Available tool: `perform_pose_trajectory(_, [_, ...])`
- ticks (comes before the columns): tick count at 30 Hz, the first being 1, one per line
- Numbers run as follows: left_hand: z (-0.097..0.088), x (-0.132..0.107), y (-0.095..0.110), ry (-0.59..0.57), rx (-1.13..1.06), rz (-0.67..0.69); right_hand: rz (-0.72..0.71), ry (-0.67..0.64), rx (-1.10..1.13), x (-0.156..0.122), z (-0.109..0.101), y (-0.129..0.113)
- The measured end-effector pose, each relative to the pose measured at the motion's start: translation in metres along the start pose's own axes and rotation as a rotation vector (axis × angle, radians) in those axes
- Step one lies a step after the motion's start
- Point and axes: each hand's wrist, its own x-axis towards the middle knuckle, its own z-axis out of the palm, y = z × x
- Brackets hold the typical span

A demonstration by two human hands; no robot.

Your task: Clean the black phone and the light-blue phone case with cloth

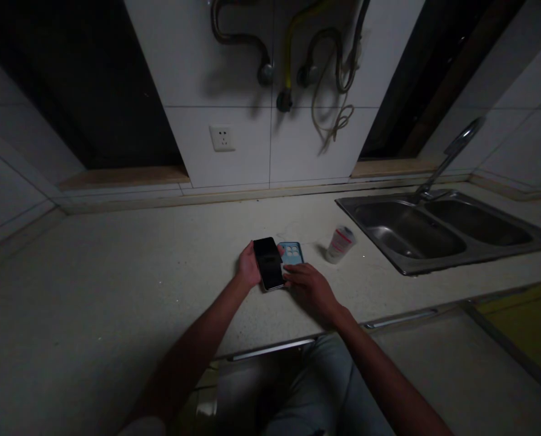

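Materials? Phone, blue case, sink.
The phone in the left hand looks like glass, from its glossy black face. The blue case looks like moulded plastic or silicone, matte; can't tell which. The sink looks like stainless steel, with a dull brushed metallic sheen.

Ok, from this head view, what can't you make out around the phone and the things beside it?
Head view, the only one:
Black phone: too dark to tell whether the screen shows anything.
Blue phone case: its left edge is hidden behind the phone.
Left hand: its fingers are hidden under the phone.
White container: its red-banded label is too small and dim to read.
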Motion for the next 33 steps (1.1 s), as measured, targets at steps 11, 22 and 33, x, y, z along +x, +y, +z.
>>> perform_pose_trajectory(11, [0.007,-0.007,0.001,-0.077,0.112,-0.171,0.407,0.464,0.416,0.045,-0.004,-0.002])
perform_pose_trajectory(22, [0.003,0.001,-0.008,-0.039,0.053,-0.113,0.083,0.163,0.105,0.097,0.027,-0.016])
perform_pose_trajectory(33, [0.003,-0.001,0.000,0.003,-0.033,-0.118,-0.418,0.035,-0.007,0.055,0.042,-0.022])
